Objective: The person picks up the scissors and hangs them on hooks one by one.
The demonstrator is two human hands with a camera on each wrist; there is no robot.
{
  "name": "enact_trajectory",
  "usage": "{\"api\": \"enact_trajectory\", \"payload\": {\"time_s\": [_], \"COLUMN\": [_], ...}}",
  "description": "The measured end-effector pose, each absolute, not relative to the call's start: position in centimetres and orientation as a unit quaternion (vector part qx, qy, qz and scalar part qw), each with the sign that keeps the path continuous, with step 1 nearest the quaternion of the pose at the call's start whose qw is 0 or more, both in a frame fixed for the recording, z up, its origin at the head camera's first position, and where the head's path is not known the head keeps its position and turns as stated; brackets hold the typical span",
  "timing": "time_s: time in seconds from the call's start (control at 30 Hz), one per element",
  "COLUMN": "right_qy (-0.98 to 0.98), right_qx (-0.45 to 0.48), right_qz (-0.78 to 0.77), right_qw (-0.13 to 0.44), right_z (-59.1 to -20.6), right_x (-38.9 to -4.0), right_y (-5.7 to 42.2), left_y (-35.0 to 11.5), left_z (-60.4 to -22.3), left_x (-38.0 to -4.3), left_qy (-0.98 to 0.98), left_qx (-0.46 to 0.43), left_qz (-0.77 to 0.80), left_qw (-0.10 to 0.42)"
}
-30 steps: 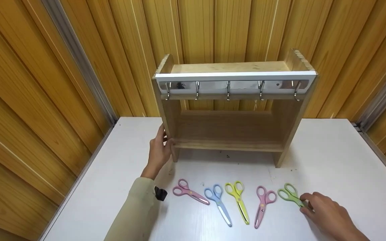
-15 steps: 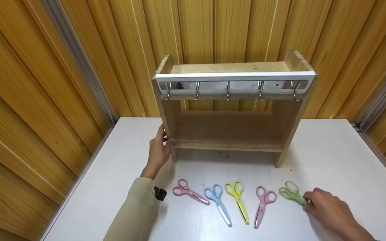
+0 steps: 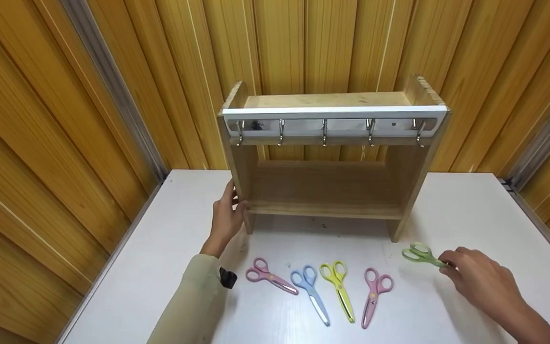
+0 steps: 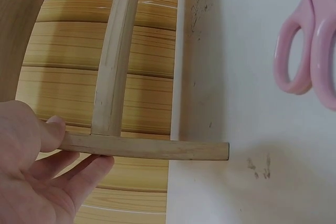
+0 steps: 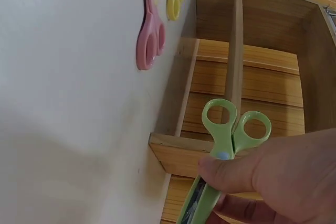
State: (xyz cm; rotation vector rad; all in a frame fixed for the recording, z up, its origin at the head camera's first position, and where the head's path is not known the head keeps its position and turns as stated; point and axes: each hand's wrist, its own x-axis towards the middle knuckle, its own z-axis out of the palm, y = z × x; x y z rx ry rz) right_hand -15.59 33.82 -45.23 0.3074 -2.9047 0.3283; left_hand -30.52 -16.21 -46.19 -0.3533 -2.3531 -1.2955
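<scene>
My left hand (image 3: 226,222) grips the left side panel of a wooden rack (image 3: 325,210), thumb at the front edge and fingers behind, plain in the left wrist view. Green scissors (image 3: 422,255) are pinched by the blade end in my right hand (image 3: 480,277), raised off the table with the handle loops pointing away from the palm. In the right wrist view the thumb presses just below the pivot. Along the rack's front top runs a rail with several metal hooks (image 3: 324,134), none carrying anything.
On the white table (image 3: 184,296) in front of the rack lie pink scissors (image 3: 271,276), blue scissors (image 3: 311,291), yellow scissors (image 3: 338,289) and a second pink pair (image 3: 375,296). Wood-patterned panels (image 3: 198,86) enclose the table's back and sides.
The right hand has lifted the green scissors off the table and carried them slightly right and toward the rack. The left hand keeps its place on the side panel.
</scene>
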Motion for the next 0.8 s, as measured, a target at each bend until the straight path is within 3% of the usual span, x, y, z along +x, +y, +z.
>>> {"api": "enact_trajectory", "payload": {"time_s": [0.6, 0.8], "right_qy": [-0.969, -0.952], "right_qx": [0.132, 0.148], "right_qz": [0.12, 0.127], "right_qw": [0.169, 0.236], "right_z": [-41.8, -41.1], "right_x": [-16.4, -16.6], "right_y": [33.4, 33.4], "left_y": [-16.2, -16.1], "left_z": [-46.2, -46.2], "left_x": [-30.5, -30.5], "left_qy": [-0.853, -0.849], "left_qx": [-0.124, -0.127], "left_qz": [-0.462, -0.465], "left_qw": [0.209, 0.215]}}
